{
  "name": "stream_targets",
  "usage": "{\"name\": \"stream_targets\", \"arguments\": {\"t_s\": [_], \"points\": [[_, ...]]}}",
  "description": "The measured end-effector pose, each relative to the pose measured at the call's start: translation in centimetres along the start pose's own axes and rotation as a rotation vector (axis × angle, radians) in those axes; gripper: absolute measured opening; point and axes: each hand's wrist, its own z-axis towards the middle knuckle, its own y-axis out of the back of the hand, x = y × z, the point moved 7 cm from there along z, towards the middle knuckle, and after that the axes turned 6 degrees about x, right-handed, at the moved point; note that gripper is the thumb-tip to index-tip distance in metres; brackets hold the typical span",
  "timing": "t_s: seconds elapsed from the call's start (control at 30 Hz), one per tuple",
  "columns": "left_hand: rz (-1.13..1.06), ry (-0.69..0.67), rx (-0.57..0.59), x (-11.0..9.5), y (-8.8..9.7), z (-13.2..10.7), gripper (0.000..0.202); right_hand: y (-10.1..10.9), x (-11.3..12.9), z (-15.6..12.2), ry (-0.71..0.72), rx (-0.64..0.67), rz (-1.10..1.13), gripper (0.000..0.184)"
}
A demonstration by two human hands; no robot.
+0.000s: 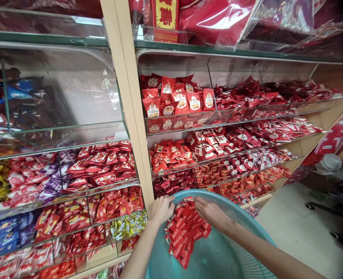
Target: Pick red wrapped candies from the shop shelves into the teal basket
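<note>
A teal plastic basket (pixel 235 211) is tilted in front of me at the bottom centre, holding a heap of small red candy packets (pixel 185 230). My left hand (pixel 161 209) curls over the basket's near rim at its top left. My right hand (pixel 210 213) lies inside the basket with its fingers bent on the right side of the packet heap. Directly behind the basket's rim stand glass-fronted shelf bins (pixel 218 155) full of red wrapped sweets.
A beige wooden upright (pixel 129 100) splits the shelving. The left bays hold red, purple, yellow and blue sweets (pixel 72 174); one upper left glass bin (pixel 78 93) looks bare. Red packaged goods lie on the top shelf. A tiled floor (pixel 299 232) opens to the right.
</note>
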Motion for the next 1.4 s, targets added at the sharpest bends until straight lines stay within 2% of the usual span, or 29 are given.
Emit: {"name": "stream_targets", "arguments": {"t_s": [0.07,0.13,0.3,0.4,0.47,0.53,0.6,0.7,0.8,0.93,1.03,1.13,1.2,1.33,1.4], "points": [[-0.005,0.001,0.005,-0.1,0.0,0.0,0.037,0.3,0.9,0.0,0.093,0.052,-0.056,0.014],[-0.007,0.005,0.021,-0.1,0.0,0.0,0.037,1.6,2.0,0.3,0.148,0.047,-0.057,0.015],[0.012,0.004,0.022,0.1,-0.2,0.1,0.037,7.8,4.6,3.2,0.191,-0.15,0.119,0.018],[0.025,-0.001,0.006,0.3,-0.3,0.1,0.037,11.6,5.1,6.5,0.127,-0.262,0.138,0.02],[0.029,0.005,0.008,0.4,-0.3,0.1,0.037,13.1,4.5,9.4,-0.012,-0.232,0.084,0.023],[0.028,0.012,0.017,0.4,-0.3,0.0,0.038,13.6,3.4,12.2,-0.183,-0.102,0.023,0.03],[0.023,0.024,0.023,0.4,-0.3,0.0,0.038,13.4,2.6,14.4,-0.297,0.034,-0.006,0.042],[0.015,0.031,0.028,0.5,-0.3,0.0,0.038,12.5,2.4,16.7,-0.33,0.147,0.002,0.06],[0.012,0.024,0.022,0.5,-0.4,0.1,0.037,11.1,2.7,17.8,-0.341,0.231,0.009,0.074],[0.01,0.021,0.004,0.5,-0.4,0.1,0.037,10.5,2.9,18.0,-0.342,0.287,0.014,0.076],[0.01,0.036,0.024,0.4,-0.2,0.0,0.038,11.6,2.6,17.3,-0.314,0.253,0.024,0.068],[0.005,0.041,0.039,0.2,0.0,-0.1,0.038,12.9,2.2,15.4,-0.28,0.177,0.029,0.059],[0.004,0.03,0.035,0.1,0.1,-0.1,0.038,14.0,2.4,13.7,-0.207,0.052,0.04,0.055],[0.014,0.014,0.024,0.0,0.0,-0.1,0.038,15.7,4.3,9.0,0.038,-0.294,0.088,0.048],[0.015,0.021,0.019,0.1,-0.1,-0.1,0.038,15.7,5.0,6.9,0.088,-0.364,0.119,0.044]]}}
